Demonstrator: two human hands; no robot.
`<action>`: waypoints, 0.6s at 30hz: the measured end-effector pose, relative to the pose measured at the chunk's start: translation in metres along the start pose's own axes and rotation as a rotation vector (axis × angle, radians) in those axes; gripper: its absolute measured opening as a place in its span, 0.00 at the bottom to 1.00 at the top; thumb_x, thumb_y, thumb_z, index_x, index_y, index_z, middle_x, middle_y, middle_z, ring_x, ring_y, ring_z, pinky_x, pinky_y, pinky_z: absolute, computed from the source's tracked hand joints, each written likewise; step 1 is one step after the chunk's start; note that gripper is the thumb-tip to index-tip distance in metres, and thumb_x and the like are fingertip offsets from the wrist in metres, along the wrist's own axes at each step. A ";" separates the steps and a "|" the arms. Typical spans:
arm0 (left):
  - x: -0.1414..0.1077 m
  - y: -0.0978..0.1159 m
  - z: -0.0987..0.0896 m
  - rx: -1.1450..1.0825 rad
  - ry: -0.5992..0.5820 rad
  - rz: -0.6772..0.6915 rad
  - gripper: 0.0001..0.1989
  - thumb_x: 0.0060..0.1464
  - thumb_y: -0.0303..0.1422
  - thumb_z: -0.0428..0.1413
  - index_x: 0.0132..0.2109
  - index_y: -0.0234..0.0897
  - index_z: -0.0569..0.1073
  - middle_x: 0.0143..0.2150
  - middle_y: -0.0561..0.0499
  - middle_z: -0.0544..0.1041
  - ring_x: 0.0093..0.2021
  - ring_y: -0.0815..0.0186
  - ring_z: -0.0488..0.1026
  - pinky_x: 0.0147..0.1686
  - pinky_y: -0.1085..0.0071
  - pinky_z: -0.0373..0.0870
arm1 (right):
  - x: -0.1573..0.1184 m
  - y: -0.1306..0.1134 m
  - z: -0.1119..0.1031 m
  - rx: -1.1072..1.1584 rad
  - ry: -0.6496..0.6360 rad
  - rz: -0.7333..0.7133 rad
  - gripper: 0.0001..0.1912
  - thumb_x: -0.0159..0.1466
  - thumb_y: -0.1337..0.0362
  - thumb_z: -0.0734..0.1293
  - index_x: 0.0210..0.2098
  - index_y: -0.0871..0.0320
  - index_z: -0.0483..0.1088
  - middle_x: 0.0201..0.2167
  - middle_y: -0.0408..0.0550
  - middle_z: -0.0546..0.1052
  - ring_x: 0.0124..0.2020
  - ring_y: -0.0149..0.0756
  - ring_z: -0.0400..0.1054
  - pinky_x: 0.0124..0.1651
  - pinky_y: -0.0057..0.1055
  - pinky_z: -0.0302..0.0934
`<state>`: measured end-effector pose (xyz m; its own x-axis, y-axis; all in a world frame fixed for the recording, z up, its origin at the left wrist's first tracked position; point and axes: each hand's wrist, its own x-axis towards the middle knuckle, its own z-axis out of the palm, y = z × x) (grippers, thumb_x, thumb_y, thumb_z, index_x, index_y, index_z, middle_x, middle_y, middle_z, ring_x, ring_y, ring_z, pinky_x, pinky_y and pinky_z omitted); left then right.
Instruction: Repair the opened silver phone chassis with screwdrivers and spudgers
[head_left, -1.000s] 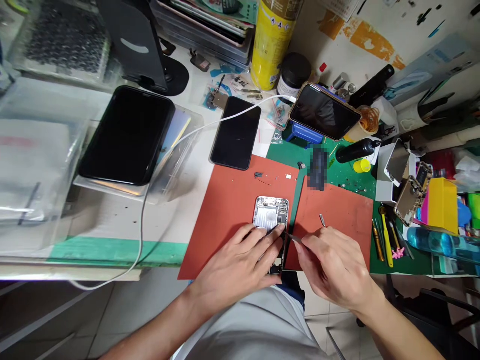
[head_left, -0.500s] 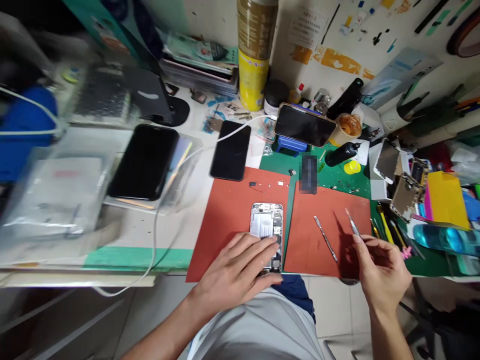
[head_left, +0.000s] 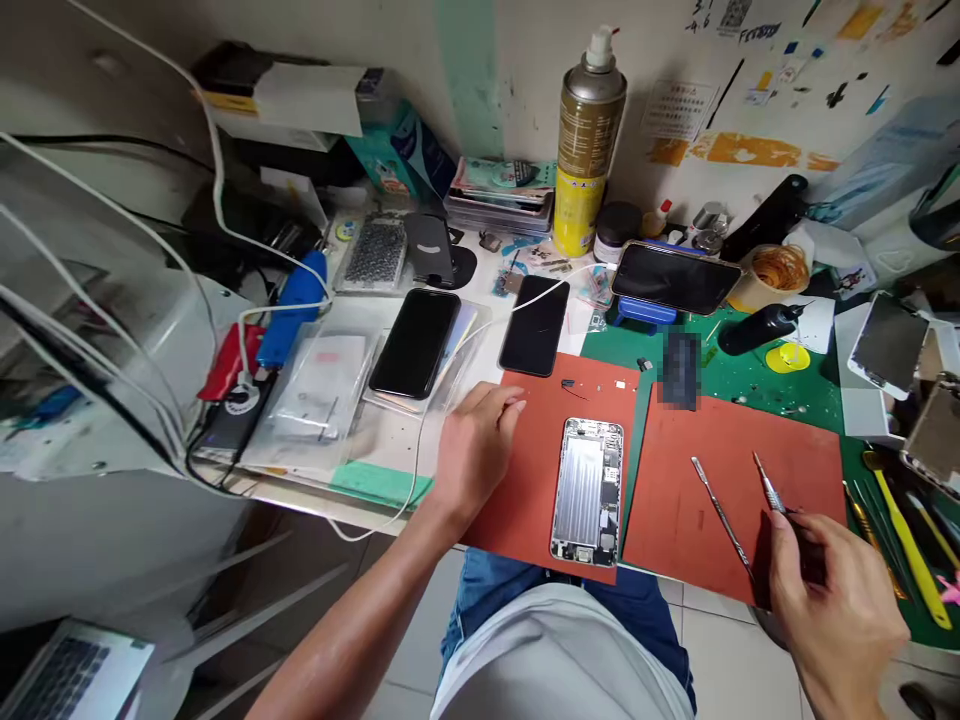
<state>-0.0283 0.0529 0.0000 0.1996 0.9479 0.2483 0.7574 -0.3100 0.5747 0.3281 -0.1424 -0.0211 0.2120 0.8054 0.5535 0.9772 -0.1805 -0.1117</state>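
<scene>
An opened phone body (head_left: 589,492), its inner parts showing, lies on the left red mat (head_left: 517,510). My left hand (head_left: 478,440) is raised over that mat's left edge, fingers curled together; whatever they may hold is too small to make out. At the right, my right hand (head_left: 832,585) holds a thin screwdriver (head_left: 770,487) between thumb and fingers, its tip pointing up and away. A metal spudger (head_left: 721,515) rests on the right red mat (head_left: 802,440), left of the screwdriver.
Behind the mats lie a dark phone panel (head_left: 534,327) and a phone propped on a blue stand (head_left: 675,277). Another black phone (head_left: 415,343) is further left, beside a white cable (head_left: 417,455). A spray can (head_left: 587,150) stands at the back; tools (head_left: 911,540) lie at the right.
My left hand has lifted off the opened phone and moved left, its fingers now curled. My right hand still holds the screwdriver. The camera view has shifted left.
</scene>
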 end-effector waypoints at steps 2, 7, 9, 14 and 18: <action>0.009 -0.004 0.008 0.024 -0.029 -0.018 0.06 0.69 0.26 0.58 0.46 0.38 0.80 0.43 0.48 0.84 0.41 0.61 0.82 0.43 0.67 0.76 | 0.000 -0.005 -0.005 -0.001 0.031 0.030 0.12 0.67 0.66 0.78 0.49 0.60 0.79 0.42 0.56 0.85 0.41 0.52 0.80 0.47 0.41 0.72; 0.017 -0.005 0.015 0.101 -0.079 -0.044 0.08 0.70 0.29 0.55 0.40 0.39 0.78 0.41 0.48 0.81 0.39 0.59 0.79 0.41 0.64 0.72 | -0.002 -0.016 -0.016 0.068 0.053 0.088 0.12 0.65 0.71 0.78 0.47 0.60 0.79 0.41 0.56 0.84 0.39 0.48 0.79 0.48 0.40 0.72; 0.019 -0.004 0.014 0.125 -0.096 -0.038 0.09 0.70 0.30 0.53 0.39 0.39 0.76 0.41 0.47 0.80 0.39 0.57 0.79 0.40 0.64 0.71 | -0.002 -0.023 -0.019 0.116 0.038 0.074 0.11 0.66 0.71 0.78 0.47 0.60 0.78 0.40 0.54 0.83 0.38 0.45 0.78 0.48 0.39 0.71; 0.023 0.001 0.005 0.087 -0.126 -0.014 0.11 0.67 0.35 0.51 0.40 0.38 0.76 0.42 0.43 0.82 0.41 0.53 0.81 0.41 0.60 0.73 | 0.003 -0.042 -0.031 0.269 -0.060 0.073 0.10 0.69 0.73 0.74 0.49 0.58 0.76 0.39 0.51 0.81 0.39 0.39 0.76 0.48 0.36 0.70; 0.012 -0.002 -0.001 0.061 -0.124 -0.281 0.12 0.58 0.47 0.60 0.40 0.45 0.80 0.36 0.56 0.85 0.38 0.51 0.84 0.35 0.61 0.76 | 0.012 -0.035 -0.038 0.246 -0.042 0.196 0.04 0.73 0.70 0.71 0.45 0.56 0.74 0.37 0.48 0.79 0.38 0.37 0.76 0.45 0.33 0.70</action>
<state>-0.0284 0.0653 0.0028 0.0481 0.9988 -0.0127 0.8290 -0.0329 0.5582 0.2964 -0.1479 0.0205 0.3918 0.7923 0.4678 0.8896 -0.1964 -0.4123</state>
